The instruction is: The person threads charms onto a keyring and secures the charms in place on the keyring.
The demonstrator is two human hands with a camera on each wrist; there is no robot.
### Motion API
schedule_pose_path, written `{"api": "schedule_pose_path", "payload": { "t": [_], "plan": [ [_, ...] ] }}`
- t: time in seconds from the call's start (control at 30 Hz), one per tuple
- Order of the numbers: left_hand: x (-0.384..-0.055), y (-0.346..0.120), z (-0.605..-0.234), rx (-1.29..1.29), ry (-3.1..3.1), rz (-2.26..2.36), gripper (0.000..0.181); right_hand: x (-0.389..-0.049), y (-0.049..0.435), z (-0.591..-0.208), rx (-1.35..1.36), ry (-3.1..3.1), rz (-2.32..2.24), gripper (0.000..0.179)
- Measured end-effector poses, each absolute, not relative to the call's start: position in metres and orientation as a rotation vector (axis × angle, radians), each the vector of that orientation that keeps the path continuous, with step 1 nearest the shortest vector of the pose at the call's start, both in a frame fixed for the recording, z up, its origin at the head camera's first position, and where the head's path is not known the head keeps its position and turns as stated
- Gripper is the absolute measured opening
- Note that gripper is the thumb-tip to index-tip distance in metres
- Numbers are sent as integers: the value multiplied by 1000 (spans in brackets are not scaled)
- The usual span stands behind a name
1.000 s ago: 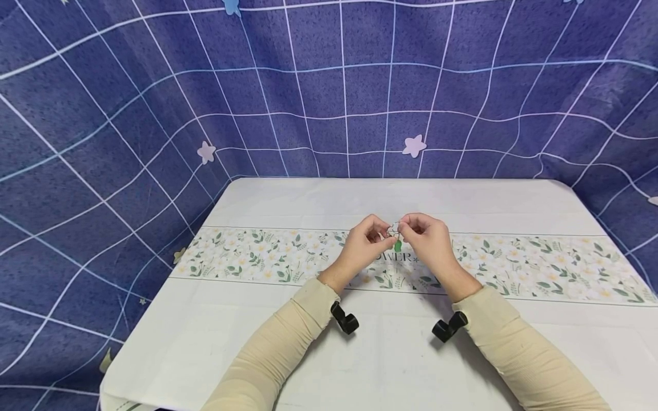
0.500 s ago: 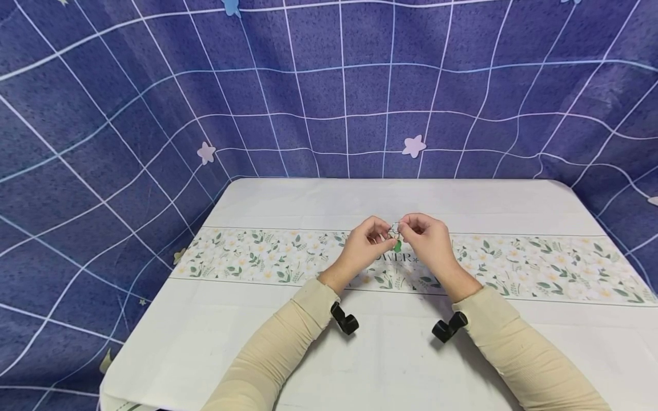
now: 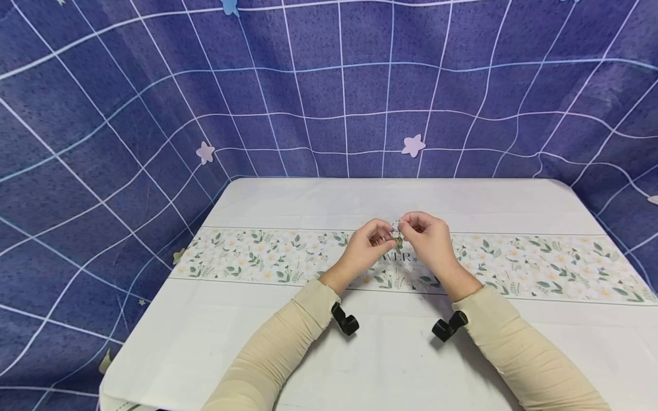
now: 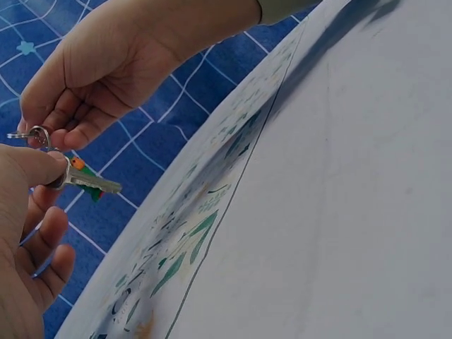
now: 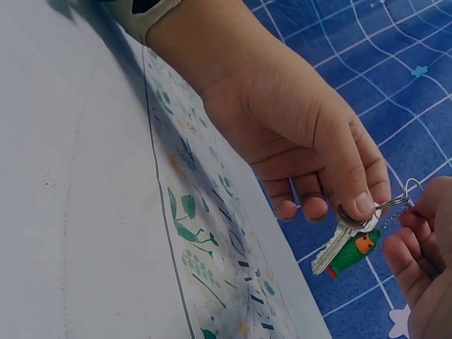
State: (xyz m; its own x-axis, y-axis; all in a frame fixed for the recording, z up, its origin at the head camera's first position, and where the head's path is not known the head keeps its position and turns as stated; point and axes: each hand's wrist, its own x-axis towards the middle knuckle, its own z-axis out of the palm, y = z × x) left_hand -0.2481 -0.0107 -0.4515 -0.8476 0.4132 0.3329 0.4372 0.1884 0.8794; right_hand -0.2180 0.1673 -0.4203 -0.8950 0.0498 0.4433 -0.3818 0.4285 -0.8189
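A silver key (image 5: pixel 330 248) is pinched between the thumb and fingers of my left hand (image 3: pixel 364 242), its toothed blade sticking out past the thumb. My right hand (image 3: pixel 429 234) pinches the metal key ring (image 4: pixel 41 135) beside it, fingertips close to those of the left. From a short chain (image 5: pixel 393 220) hangs a small green figure charm (image 5: pixel 359 248) with an orange face and a bit of red at its base. In the head view the charm (image 3: pixel 399 242) shows small under the fingertips. Fingers partly hide the key's head and the ring.
Below the hands lies a white tablecloth (image 3: pixel 390 354) with a floral band (image 3: pixel 277 257) and printed lettering. Each wrist carries a black camera mount (image 3: pixel 345 321). A blue grid-patterned curtain (image 3: pixel 319 91) with stars hangs behind and at the left.
The charm has turned from its plain green side to one showing brownish colour. My left hand has shifted very slightly down; the right keeps its hold on the ring almost unmoved.
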Motion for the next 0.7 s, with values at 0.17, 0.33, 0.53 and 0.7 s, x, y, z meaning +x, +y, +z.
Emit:
{"api": "schedule_pose_path", "payload": {
  "t": [0.17,0.33,0.53,0.7],
  "plan": [
    [-249,-12,-453,-812,-2433,-1781,13,-219,168,-420,272,-2276,1484,9],
    [-250,-16,-451,-798,-2436,-1797,7,-219,169,-420,248,-2276,1500,12],
    [-254,-21,-445,-779,-2397,-1828,9,-221,171,-421,220,-2262,1521,12],
    [-256,-24,-440,-744,-2367,-1865,9,-222,172,-423,223,-2270,1511,13]
  ]
}}
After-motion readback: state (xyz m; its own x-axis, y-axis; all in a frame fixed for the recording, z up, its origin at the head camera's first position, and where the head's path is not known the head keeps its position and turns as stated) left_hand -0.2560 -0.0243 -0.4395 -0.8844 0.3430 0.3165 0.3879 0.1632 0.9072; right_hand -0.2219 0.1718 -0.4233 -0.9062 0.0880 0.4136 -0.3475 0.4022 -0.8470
